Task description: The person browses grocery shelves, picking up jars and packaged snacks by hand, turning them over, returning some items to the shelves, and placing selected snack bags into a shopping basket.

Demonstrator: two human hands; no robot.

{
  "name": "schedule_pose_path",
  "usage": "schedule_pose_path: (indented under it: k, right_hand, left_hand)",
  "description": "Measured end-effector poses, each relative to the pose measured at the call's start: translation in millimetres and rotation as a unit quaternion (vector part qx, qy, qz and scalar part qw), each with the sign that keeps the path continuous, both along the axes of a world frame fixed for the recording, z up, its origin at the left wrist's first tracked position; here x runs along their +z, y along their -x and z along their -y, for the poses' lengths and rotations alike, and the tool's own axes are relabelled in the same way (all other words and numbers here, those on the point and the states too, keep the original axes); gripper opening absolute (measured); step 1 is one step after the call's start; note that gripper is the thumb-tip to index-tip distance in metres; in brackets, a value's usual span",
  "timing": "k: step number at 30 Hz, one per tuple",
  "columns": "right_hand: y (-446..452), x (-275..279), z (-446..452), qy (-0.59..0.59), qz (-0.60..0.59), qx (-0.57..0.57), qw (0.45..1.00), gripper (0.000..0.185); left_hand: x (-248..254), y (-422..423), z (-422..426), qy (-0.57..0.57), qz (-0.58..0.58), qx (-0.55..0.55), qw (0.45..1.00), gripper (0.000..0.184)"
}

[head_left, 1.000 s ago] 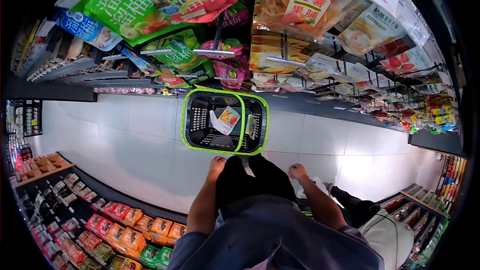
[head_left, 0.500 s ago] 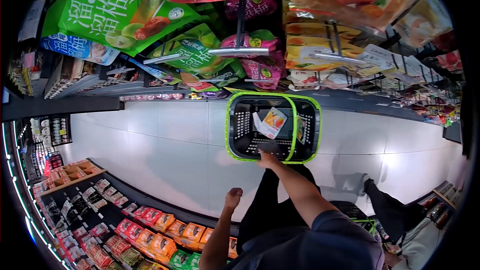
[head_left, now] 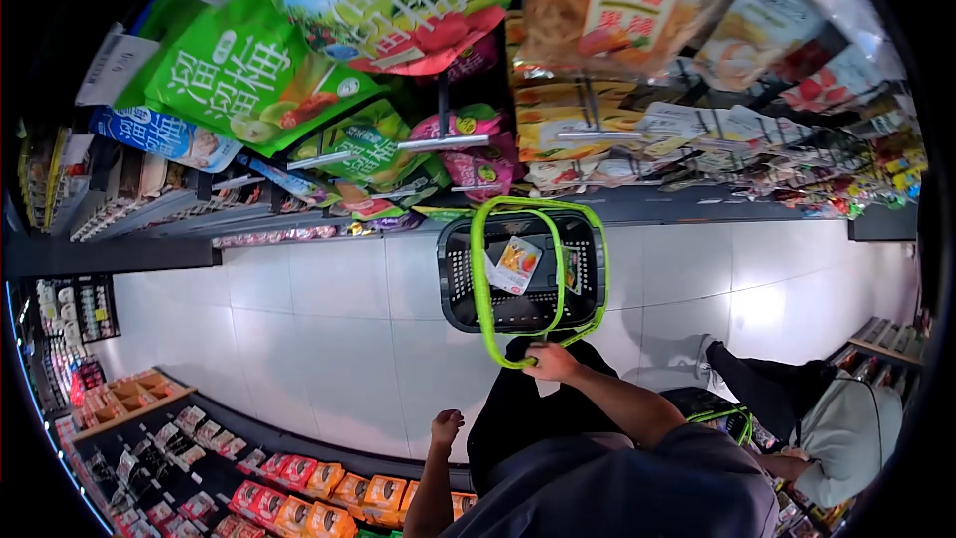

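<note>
The black shopping basket (head_left: 460, 315) hangs or stands in front of my legs; which of the two I cannot tell. One green handle (head_left: 483, 284) is swung up toward me, and my right hand (head_left: 549, 362) is closed around its near end. Inside the basket lie a white packet with an orange picture (head_left: 519, 259) and a smaller green packet (head_left: 572, 269) along the right side. Off to the left, my left hand (head_left: 447, 425) hangs with fingers loosely curled, and I see nothing in it.
Snack bags, such as a green one (head_left: 234, 80), hang on pegs ahead. Behind on the left runs a shelf of red and orange packets (head_left: 324, 478). At the right, a person in a light top (head_left: 846, 438) is close by, beside another green-handled basket (head_left: 732, 418).
My right hand has taken hold of a green handle and drawn it up toward me. In view, the basket has shifted slightly left. The hanging bags have shifted left and down too.
</note>
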State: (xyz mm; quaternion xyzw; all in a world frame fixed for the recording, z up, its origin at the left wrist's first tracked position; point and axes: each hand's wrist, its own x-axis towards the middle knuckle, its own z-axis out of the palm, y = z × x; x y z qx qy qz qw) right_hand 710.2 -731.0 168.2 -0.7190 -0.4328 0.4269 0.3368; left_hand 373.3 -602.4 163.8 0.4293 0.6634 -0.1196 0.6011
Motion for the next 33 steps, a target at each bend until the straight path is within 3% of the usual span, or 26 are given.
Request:
schedule_pose_path:
  k: [4,7,8,10,12,14,16,18,19,23,26,27,29,33]
  right_hand:
    - [-29,64,62,-0.036,0.053,-0.088,0.994,0.024]
    - [-46,131,57,-0.028,-0.055,-0.183,0.981,0.015]
    - [-47,142,52,-0.091,-0.094,-0.261,0.956,0.012]
    - [-62,171,38,-0.155,-0.352,-0.414,0.825,0.009]
    - [-78,185,41,-0.123,-0.332,-0.455,0.817,0.014]
    - [-88,190,52,0.007,-0.267,-0.478,0.837,0.025]
    - [-97,190,74,0.012,-0.214,-0.481,0.850,0.033]
    - [-120,171,107,-0.047,-0.003,-0.503,0.863,0.036]
    - [-135,139,135,-0.022,-0.015,-0.526,0.850,0.036]
    - [-186,160,213,-0.023,-0.064,-0.560,0.826,0.035]
    - [-214,166,255,-0.024,-0.103,-0.575,0.811,0.033]
    - [-219,166,266,-0.034,-0.103,-0.575,0.811,0.032]
    - [-231,163,286,-0.039,-0.108,-0.572,0.812,0.031]
    - [-253,165,315,-0.056,-0.064,-0.572,0.816,0.031]
  left_hand:
    - [1,-25,-11,0.007,0.045,-0.010,0.999,0.028]
    - [1,-49,-21,0.014,0.059,-0.032,0.998,0.025]
    - [1,-55,-25,0.018,0.090,-0.033,0.995,0.022]
    - [4,-74,-27,-0.011,0.128,-0.049,0.990,0.018]
    - [16,-94,-28,-0.025,0.135,-0.057,0.989,0.018]
    - [26,-109,-27,-0.039,0.152,-0.029,0.987,0.019]
    - [34,-118,-21,-0.044,0.160,-0.016,0.986,0.021]
    - [44,-127,-7,-0.070,0.114,-0.049,0.990,0.019]
    - [43,-127,1,-0.078,0.107,-0.055,0.990,0.021]
    - [33,-122,47,-0.055,0.065,-0.011,0.996,0.024]
    - [17,-119,79,-0.038,0.057,-0.028,0.997,0.015]
    - [23,-125,94,-0.033,0.084,0.008,0.996,0.009]
    - [44,-144,119,-0.055,0.091,0.047,0.993,0.014]
    - [40,-159,145,-0.093,0.151,-0.027,0.984,0.010]
